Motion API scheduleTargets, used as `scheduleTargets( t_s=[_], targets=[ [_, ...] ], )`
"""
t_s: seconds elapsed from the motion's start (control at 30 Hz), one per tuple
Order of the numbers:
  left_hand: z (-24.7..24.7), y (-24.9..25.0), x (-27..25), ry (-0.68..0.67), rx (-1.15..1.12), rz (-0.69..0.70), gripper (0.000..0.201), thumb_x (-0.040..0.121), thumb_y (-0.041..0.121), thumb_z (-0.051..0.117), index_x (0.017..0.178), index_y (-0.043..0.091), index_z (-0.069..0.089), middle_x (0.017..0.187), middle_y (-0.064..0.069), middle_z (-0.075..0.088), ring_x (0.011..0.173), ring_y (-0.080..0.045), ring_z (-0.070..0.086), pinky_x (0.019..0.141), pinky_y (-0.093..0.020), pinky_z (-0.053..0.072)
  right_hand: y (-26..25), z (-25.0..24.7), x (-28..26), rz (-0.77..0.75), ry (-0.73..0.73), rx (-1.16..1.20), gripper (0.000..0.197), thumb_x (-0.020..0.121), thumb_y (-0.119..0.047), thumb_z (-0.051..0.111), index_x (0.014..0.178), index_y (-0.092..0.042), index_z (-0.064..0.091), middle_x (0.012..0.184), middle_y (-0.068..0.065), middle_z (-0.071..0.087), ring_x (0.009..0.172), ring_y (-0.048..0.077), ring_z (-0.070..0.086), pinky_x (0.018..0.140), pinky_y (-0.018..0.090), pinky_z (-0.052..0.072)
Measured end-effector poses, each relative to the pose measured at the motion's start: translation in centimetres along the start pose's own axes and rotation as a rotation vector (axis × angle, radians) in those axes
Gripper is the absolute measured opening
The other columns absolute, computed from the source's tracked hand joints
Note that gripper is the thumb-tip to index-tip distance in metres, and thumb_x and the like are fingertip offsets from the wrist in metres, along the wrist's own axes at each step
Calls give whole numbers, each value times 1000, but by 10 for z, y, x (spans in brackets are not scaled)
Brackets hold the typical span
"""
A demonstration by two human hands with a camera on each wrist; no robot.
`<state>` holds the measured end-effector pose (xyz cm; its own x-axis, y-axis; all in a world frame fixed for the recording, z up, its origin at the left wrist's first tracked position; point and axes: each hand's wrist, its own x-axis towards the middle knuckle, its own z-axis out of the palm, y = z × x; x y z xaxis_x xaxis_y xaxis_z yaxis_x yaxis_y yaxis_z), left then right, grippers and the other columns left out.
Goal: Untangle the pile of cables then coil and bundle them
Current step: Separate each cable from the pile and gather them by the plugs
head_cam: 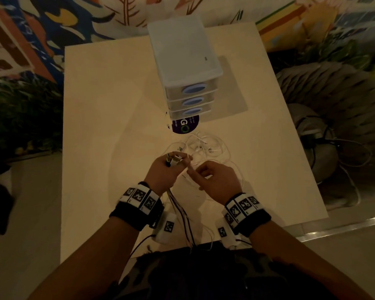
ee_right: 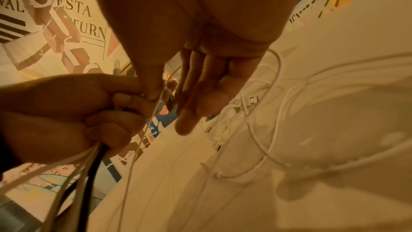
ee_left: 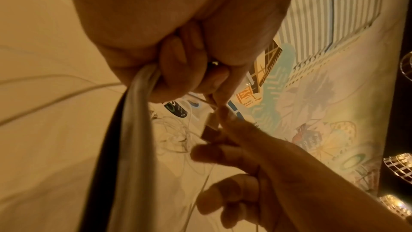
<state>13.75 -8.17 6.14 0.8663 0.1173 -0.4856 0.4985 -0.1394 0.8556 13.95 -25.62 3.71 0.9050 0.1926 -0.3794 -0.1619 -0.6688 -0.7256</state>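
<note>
Right, your left hand is fisted round a gathered bunch of white and black cables, plug ends poking up past the knuckles, the cords trailing down toward your lap. Your right hand sits just beside it, thumb and forefinger pinching a thin white cable strand while the other fingers hang loose. The head view shows where everything lies: the loose tangle of white cables sits on the pale bench, just beyond both hands.

The left wrist view gives you what the head view can't: a small rectangular plug caught between your right fingertips, and the bunch leaving the bottom of your left fist. The right wrist view shows the thin strand running down from the pinch, with white connectors in the tangle behind your loose fingers.

Beyond the tangle stands a translucent white three-drawer plastic unit with blue oval handles, a dark round sticker at its foot. To your right, beyond the bench, dark cords lie over something grey that I can't make out.
</note>
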Motion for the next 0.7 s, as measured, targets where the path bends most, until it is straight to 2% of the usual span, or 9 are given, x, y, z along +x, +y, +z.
scheduleTargets(
  t_s=[0.03,0.1,0.2,0.23,0.3,0.37,0.43,0.6,0.7],
  targets=[
    [1,-1,-1,13,-10,36,16,97,13,66,108,5,74,79,5,71,43,7,52,52,-8,42,2,-4,-2,3,61,-76,55,78,-84,49,72,-31,62,65,-12,69,57,2,64,63,31,56],
    [2,-5,-2,29,0,79,11,95,12,68,100,10,77,98,3,76,61,12,61,68,-15,47,3,-13,-6,-54,186,-111,53,82,-76,52,65,-26,55,54,-6,60,52,6,57,58,32,53],
    [3,-11,-2,6,54,126,9,93,18,71,90,20,79,98,11,77,92,5,68,88,-23,51,-5,-21,-4,-204,282,-17,27,90,-51,60,76,-28,56,63,-7,59,60,8,56,59,27,49],
    [5,-12,-1,-5,81,142,9,93,19,71,90,21,79,94,13,77,95,4,68,88,-22,50,-8,-22,2,-237,272,-16,22,90,-53,58,86,-31,60,73,-11,63,69,5,58,64,25,49],
    [9,-12,-2,-4,109,161,20,92,16,72,86,34,78,84,19,75,86,7,67,82,-23,50,-10,-19,20,-258,174,-59,34,89,-62,55,105,-34,65,95,-15,65,86,4,58,77,23,47],
    [11,-15,-2,-4,144,170,37,91,14,72,76,48,73,80,22,74,82,4,67,81,-28,53,-11,-17,35,-266,42,-79,30,92,-58,57,100,-31,67,95,-13,64,86,7,59,78,27,49],
    [11,-19,1,-6,186,178,31,92,17,71,79,44,73,82,14,75,82,-2,69,79,-29,54,-12,-15,42,-310,-37,-60,22,95,-48,58,91,-29,69,90,-9,66,82,8,61,78,32,51],
    [1,-27,6,22,266,112,9,94,25,69,97,28,77,90,15,72,81,10,62,67,-3,42,-13,-19,44,-275,6,153,17,102,-31,52,106,-29,69,89,-11,72,84,2,67,78,18,49],
    [-6,-33,9,47,272,77,13,95,29,67,103,25,77,98,10,72,88,-1,62,69,-2,40,-9,-20,47,-202,15,268,23,106,-23,43,110,-27,65,74,-16,66,71,1,62,72,20,48]
  ],
)
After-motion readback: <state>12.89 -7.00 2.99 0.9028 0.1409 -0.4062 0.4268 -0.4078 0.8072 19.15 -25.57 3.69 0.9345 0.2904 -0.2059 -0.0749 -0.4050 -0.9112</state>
